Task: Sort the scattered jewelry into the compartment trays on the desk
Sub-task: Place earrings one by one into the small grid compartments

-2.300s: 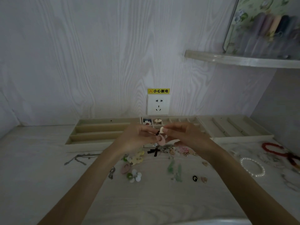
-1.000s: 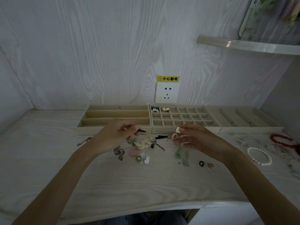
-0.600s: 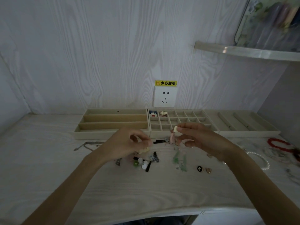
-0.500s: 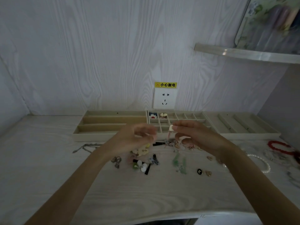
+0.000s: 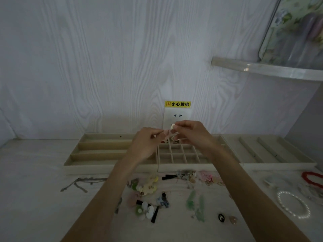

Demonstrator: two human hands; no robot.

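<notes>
Pale earring [image 5: 173,126] pinched by both hands, details blurred, grid tray [image 5: 176,155] part-hidden

The left hand [image 5: 146,145] and right hand [image 5: 193,135] cover the far left cells of the grid tray [image 5: 181,158]; what lies in those cells is mostly hidden. A small pale piece [image 5: 173,126] pinched at the right fingertips is too small to identify, and whatever the left fingertips pinch is blurred. Both forearms run out of the bottom edge. The left forearm hides the end of the grey chain [image 5: 82,183] and part of the loose pile [image 5: 148,187]. The red bracelet [image 5: 312,179] is cut by the right edge. Items behind the clear panel [image 5: 295,30] on the shelf [image 5: 262,69] are blurred.
</notes>
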